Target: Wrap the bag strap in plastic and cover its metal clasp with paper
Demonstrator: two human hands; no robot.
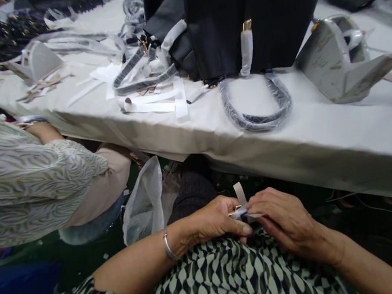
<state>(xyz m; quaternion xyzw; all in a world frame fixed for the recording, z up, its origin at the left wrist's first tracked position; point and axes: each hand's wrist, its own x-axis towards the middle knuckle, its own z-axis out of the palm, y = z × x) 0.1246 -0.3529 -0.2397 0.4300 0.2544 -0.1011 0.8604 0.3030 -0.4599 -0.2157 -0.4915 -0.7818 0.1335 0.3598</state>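
Close to my body, over my lap, my left hand (225, 220) pinches a small piece with gold-coloured metal and white wrapping (240, 213). My right hand (281, 215) meets it from the other side, its fingers closed on the same wrapped piece. A short white strip (240, 193) sticks up between the two hands. Fingers cover most of the piece, so its exact kind does not show. On the table ahead stands a black handbag (230, 16), with a gold-ended tab (247, 48) in white wrap and a plastic-wrapped handle (262, 123) hanging down onto the cloth.
White paper strips (155, 104) lie left of the bag on the cloth-covered table (385, 135). Grey tape dispensers (334, 61) (39, 63) stand at both sides. A person in a patterned top (23, 171) sits at left. A translucent plastic bag (145, 203) hangs below the table edge.
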